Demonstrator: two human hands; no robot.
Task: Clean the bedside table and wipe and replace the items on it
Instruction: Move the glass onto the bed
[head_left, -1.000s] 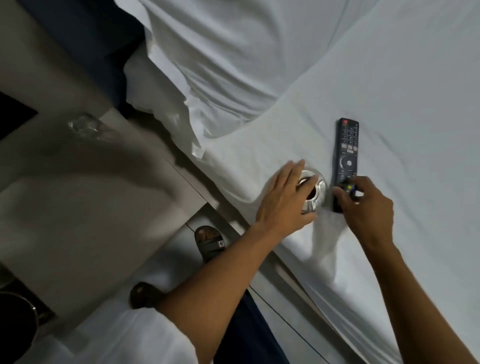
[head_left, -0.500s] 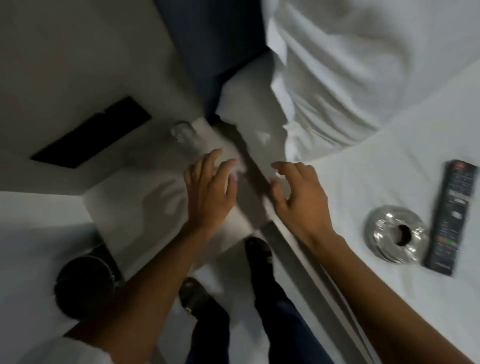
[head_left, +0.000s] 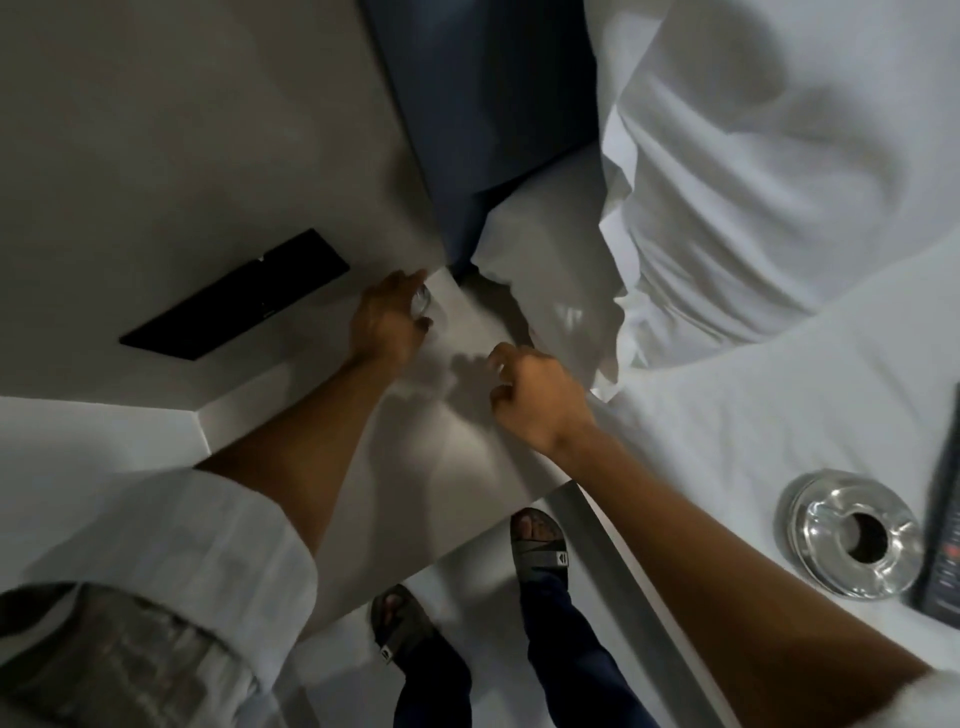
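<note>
At the desk's (head_left: 457, 467) far corner, the left hand (head_left: 384, 325) wraps its fingers around a small clear glass (head_left: 423, 301). The right hand (head_left: 540, 402) hovers over the desk, loosely curled, empty. A shiny ashtray (head_left: 852, 535) and a dark remote (head_left: 943, 519) lie on the bed (head_left: 753, 415), right of the desk.

A glass (head_left: 423, 304) was placed at the bedside table's (head_left: 467, 462) far corner; an ashtray (head_left: 852, 535) and remote (head_left: 943, 519) were laid lower right on the bed (head_left: 753, 415).
</note>
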